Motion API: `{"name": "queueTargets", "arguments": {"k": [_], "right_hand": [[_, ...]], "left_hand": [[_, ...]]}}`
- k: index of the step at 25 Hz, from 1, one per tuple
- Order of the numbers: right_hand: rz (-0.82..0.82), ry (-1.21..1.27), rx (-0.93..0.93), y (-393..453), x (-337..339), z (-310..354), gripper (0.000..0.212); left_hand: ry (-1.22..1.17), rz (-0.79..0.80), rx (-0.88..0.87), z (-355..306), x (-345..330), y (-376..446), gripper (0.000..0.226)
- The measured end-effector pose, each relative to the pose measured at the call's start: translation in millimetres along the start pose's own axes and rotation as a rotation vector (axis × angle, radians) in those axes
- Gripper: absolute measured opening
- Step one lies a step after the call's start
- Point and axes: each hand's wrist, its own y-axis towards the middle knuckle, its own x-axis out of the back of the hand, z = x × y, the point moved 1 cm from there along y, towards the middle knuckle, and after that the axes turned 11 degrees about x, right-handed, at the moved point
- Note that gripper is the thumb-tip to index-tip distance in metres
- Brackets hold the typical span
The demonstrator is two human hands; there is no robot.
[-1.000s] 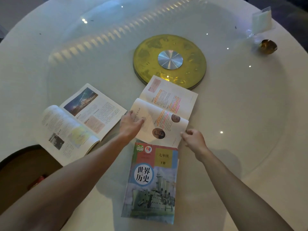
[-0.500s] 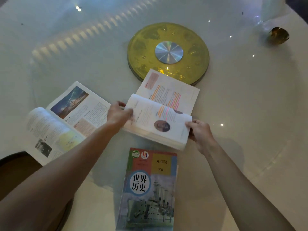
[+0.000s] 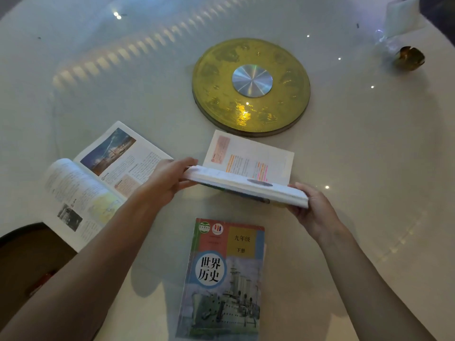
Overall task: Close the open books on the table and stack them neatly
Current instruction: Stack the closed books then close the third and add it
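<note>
A round white table (image 3: 369,193) fills the view, its glossy top catching small points of light. Far of centre sits a gold disc (image 3: 221,77) with a silver hub (image 3: 252,81) in its middle. At the near left edge a dark curved shape cuts into the tabletop; what it is cannot be told.

Three books lie on the near half. The open book at left (image 3: 98,178) lies flat with both pages showing, a sky photograph on its far page and text with small pictures on the near one. The closed book (image 3: 224,279) lies nearest the person, face up, with a warship on its cover and large Chinese characters in a white circle. Between it and the gold disc is the middle book (image 3: 248,173), half shut: its far page with orange and pink highlighting lies on the table just beside the disc's rim, while its near half is raised into a thick wedge of pages seen edge-on.

The left hand (image 3: 165,183) grips the left end of that raised half, thumb on top and fingers curled beneath. The right hand (image 3: 312,207) clasps the right end, fingers wrapped under the page block. Both forearms reach in from the near corners.

At the far right stand a small brass-coloured object (image 3: 410,57) and a pale upright card (image 3: 400,16).
</note>
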Motion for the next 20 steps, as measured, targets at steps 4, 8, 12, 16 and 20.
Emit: {"name": "queueTargets", "arguments": {"k": [4, 8, 12, 16, 20], "right_hand": [[0.0, 0.165, -0.062, 17.9, -5.4, 2.8, 0.031], [0.031, -0.05, -0.084, 39.4, -13.2, 2.5, 0.022], [-0.04, -0.477, 0.02, 60.2, -14.3, 1.9, 0.024], [-0.135, -1.096, 0.347, 88.0, -20.8, 14.1, 0.045], [0.188, -1.563, 0.614, 115.1, -40.6, 15.3, 0.059]], "left_hand": [[-0.168, 0.119, -0.029, -5.9, -14.2, 6.8, 0.032], [-0.024, 0.079, -0.001, 6.9, -35.8, 16.1, 0.02], [0.122, -0.19, 0.048, 38.6, -54.9, 28.8, 0.014], [0.011, -0.286, 0.071, 66.0, -76.2, 31.0, 0.029], [-0.111, -0.112, 0.26, 76.9, -98.9, 24.2, 0.034]]}}
